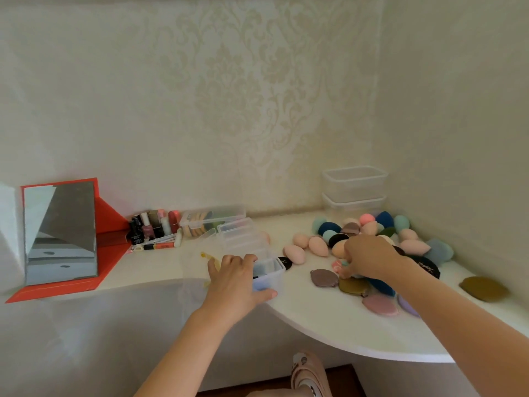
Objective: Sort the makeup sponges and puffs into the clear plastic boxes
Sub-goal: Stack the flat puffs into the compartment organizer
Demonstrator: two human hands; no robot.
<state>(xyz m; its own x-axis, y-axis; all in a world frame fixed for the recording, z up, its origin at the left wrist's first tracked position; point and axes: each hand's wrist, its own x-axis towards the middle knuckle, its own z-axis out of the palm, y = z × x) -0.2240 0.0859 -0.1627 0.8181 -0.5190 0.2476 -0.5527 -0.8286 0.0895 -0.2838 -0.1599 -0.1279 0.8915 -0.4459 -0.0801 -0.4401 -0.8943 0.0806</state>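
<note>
A heap of coloured makeup sponges (369,227) and flat puffs (380,304) covers the right end of the white table (323,316). My right hand (367,257) reaches into the heap with fingers curled down around a small pink and teal piece; what it grips is partly hidden. My left hand (236,277) holds the near end of a long clear plastic box (252,245), thumb on its front wall. That box has a blue and a dark item inside. A black round puff (285,262) lies beside it.
Two stacked clear tubs (355,190) stand in the back right corner. A clear case with beige puffs (211,220) sits near nail polish bottles (151,226) and a red-framed mirror (60,233). An olive puff (483,288) lies apart at far right.
</note>
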